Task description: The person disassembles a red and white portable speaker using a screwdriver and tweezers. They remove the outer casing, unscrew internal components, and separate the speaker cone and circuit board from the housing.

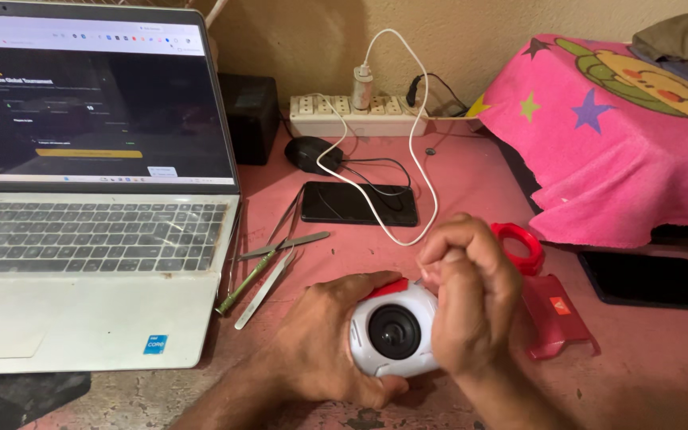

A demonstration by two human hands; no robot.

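I hold a small white camera with a round black lens low on the pink table, just in front of me. My left hand wraps around its left side, thumb along the top edge where a red strip shows, fingers curled underneath, so that hand is closed on the camera. My right hand sits against the camera's right side with the fingers bunched into a loose fist above it; the fingertips pinch together near the top corner, but I cannot tell whether they grip a small part or only press on the shell. Just right of my right hand lie a red ring and a flat red plastic piece. To the left, beside the open laptop, are tweezers and a thin green screwdriver. Farther back lie a dark phone with a white cable across it, a black mouse and a power strip. Another dark phone lies at the right, below a pink towel.
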